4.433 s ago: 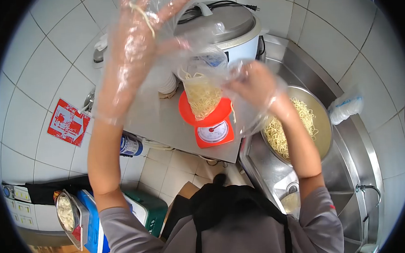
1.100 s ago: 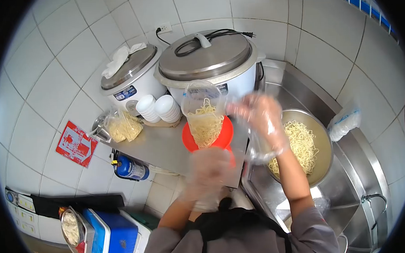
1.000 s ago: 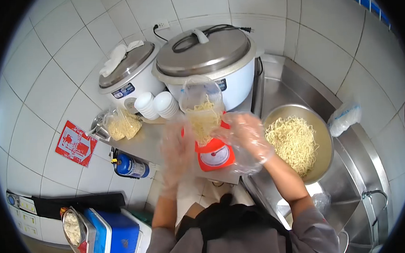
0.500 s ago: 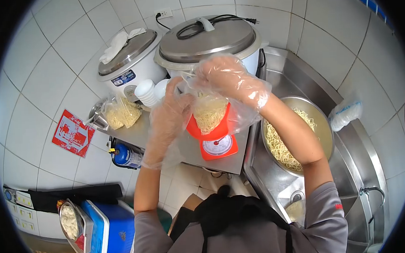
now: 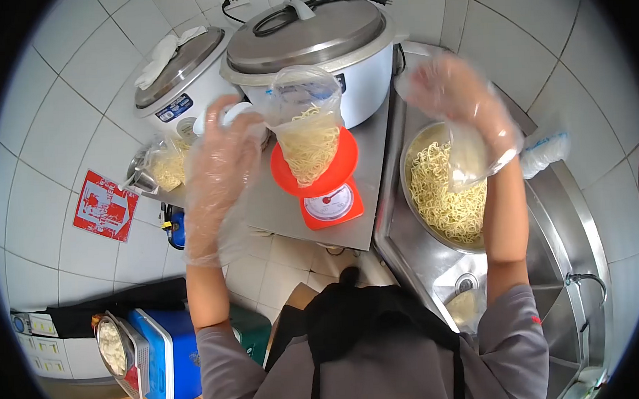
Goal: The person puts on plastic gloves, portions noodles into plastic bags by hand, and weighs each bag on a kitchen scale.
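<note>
A clear plastic bag of noodles (image 5: 309,153) stands upright, its mouth upward, in the red pan (image 5: 346,163) of a kitchen scale (image 5: 332,205). My left hand (image 5: 221,157), in a loose clear plastic glove, is just left of the bag with its fingers apart and holding nothing. My right hand (image 5: 454,90), gloved the same way, is off to the right, above the far side of a large metal bowl (image 5: 406,178). Its fingers look loosely apart, slightly blurred, with nothing visible in them. Loose noodles (image 5: 444,194) fill much of the bowl, partly hidden by my right glove.
Two big rice cookers (image 5: 312,39) stand behind the scale on the steel counter (image 5: 270,202). Left of my left hand are filled noodle bags (image 5: 167,167). The bowl sits in a steel sink (image 5: 407,245). A roll of clear bags (image 5: 545,150) is at the right.
Both hands have let go of the bag's top. My right hand has moved right toward the bowl, my left hand slightly left. The bag now stands by itself on the scale.
</note>
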Tool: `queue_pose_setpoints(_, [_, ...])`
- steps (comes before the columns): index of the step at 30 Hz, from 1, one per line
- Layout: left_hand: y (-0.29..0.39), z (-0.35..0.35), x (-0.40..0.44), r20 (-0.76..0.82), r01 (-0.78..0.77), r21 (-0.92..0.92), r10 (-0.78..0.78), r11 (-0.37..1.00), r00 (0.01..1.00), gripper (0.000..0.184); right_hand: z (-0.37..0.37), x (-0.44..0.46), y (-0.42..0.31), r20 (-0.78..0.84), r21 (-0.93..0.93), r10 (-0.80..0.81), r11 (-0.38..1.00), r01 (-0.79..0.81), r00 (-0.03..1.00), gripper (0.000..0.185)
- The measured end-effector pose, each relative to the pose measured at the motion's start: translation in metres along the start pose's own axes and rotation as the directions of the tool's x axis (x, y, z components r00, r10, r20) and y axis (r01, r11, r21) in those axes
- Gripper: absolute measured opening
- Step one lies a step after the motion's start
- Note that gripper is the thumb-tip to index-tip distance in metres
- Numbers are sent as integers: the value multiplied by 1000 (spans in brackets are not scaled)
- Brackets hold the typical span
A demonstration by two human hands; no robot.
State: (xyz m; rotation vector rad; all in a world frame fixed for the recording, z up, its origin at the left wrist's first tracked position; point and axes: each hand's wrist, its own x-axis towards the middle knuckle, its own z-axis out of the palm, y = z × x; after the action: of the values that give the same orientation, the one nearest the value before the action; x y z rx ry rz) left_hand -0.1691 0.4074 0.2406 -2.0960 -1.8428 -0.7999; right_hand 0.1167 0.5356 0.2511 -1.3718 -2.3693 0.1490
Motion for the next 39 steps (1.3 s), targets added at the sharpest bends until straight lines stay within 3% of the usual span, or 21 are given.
queue_pose_setpoints(1, [-1, -4, -2, -38, -18, 5, 18, 1000, 999, 21, 25, -10, 25, 206, -177, 108, 982, -72, 973, 28])
queue_pose_setpoints(2, [0, -7, -3, -77, -35, 12, 35, 999, 996, 21, 90, -29, 83, 129, -274, 7, 961, 29, 992, 25])
queue_pose_setpoints(3, [3, -10, -4, -87, -26, -9, 25, 1000, 996, 21, 126, -64, 97, 225, -343, 155, 937, -71, 962, 23])
queue_pose_setpoints(4, [7, -14, -4, -98, -19, -28, 16, 999, 995, 22, 154, -86, 109, 384, -432, 335, 889, -153, 861, 21])
queue_pose_setpoints(6, [13, -22, -1, -122, -32, -57, 25, 998, 992, 22, 200, -129, 143, 185, -303, 235, 937, -172, 954, 20])
queue_pose_setpoints(9, [25, -28, -1, -131, -55, -77, 45, 996, 990, 20, 197, -123, 174, 5, -178, 377, 912, -370, 926, 21])
queue_pose_setpoints(10, [29, -29, 1, -125, -63, -65, 55, 996, 991, 20, 173, -115, 176, -45, -215, 318, 923, -320, 947, 21])
queue_pose_setpoints(12, [34, -27, 7, -125, -105, -61, 96, 993, 987, 21, 76, -95, 138, 60, -147, 315, 941, -304, 947, 21])
queue_pose_setpoints(13, [33, -26, 9, -128, -132, -67, 123, 989, 984, 21, 55, -89, 148, -83, -202, 146, 966, -160, 986, 21])
queue_pose_setpoints(14, [33, -24, 11, -132, -157, -72, 146, 985, 980, 21, 12, -86, 125, -131, -52, 129, 989, -136, 983, 24])
queue_pose_setpoints(17, [36, -22, 15, -82, -143, -152, 132, 978, 988, 21, -64, -71, 106, -101, 166, 321, 939, -302, 942, 32])
queue_pose_setpoints(20, [41, -20, 18, -110, -161, -183, 142, 970, 984, 21, -107, -62, 97, -143, 202, 336, 931, -305, 931, 33])
queue_pose_setpoints(23, [39, -23, 22, -97, -134, -160, 119, 978, 988, 22, -130, -59, 82, -347, 251, 334, 933, -256, 876, 30])
queue_pose_setpoints(26, [40, -20, 25, -102, -119, -232, 98, 965, 990, 21, -155, -53, 75, -448, 250, 317, 942, -223, 836, 37])
queue_pose_setpoints(27, [42, -18, 27, -112, -164, -226, 142, 960, 983, 22, -162, -49, 77, -490, 286, 288, 945, -160, 823, 40])
queue_pose_setpoints(30, [53, 1, 41, -108, -296, -295, 276, 908, 955, 27, -179, -50, 12, -575, 461, 220, 883, 89, 788, 16])
queue_pose_setpoints(32, [60, 24, 58, -73, -369, -450, 379, 813, 923, 33, -177, -49, -13, -641, 359, 35, 897, 259, 766, 19])
queue_pose_setpoints(34, [96, 42, 74, -25, -256, -736, 353, 626, 935, 47, -197, -40, -28, -626, 254, -28, 938, 237, 779, 17])
queue_pose_setpoints(36, [127, 60, 96, 137, -18, -937, 415, 349, 900, 58, -217, -46, -60, -410, 476, -282, 745, 467, 867, 22])
queue_pose_setpoints(38, [159, 64, 126, 289, 18, -866, 472, 500, 833, 68, -219, -21, -63, -580, 444, -297, 666, 600, 759, 26])
queue_pose_setpoints(39, [167, 65, 135, 338, 82, -881, 499, 466, 798, 67, -220, -7, -63, -655, 420, -294, 624, 659, 696, 29])
